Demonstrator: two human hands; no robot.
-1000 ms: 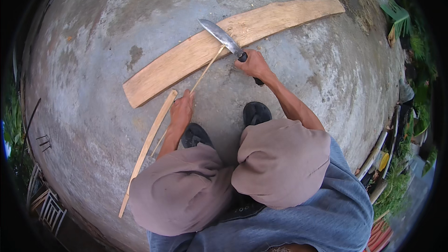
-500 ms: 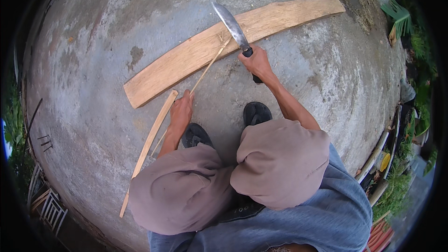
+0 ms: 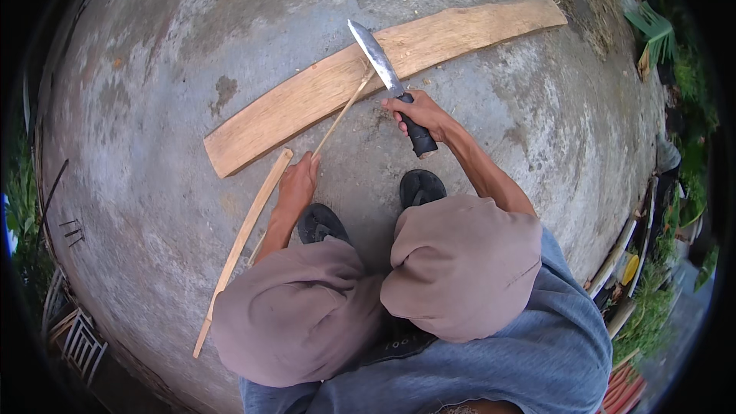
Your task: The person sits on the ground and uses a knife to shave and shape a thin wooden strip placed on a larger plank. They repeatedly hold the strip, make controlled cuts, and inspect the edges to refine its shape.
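Note:
My right hand is closed round the black handle of a machete, whose broad steel blade slants up and left over a long wooden plank. In my left hand is a thin wooden stick. Its far end rests on the plank beside the blade, and its near end runs back under my left forearm. A flat wooden strip lies along the outer side of my left hand, reaching back past my knee. Whether that hand also grips the strip I cannot tell.
The plank lies on a stained concrete floor, with my sandals close behind it. Small wood chips are scattered near the plank. Plants and poles line the right edge; a white slatted rack stands at the lower left.
The machete has come down toward me, its handle lower and turned more into view. My right hand has shifted slightly down and left. My left hand and the stick have hardly moved.

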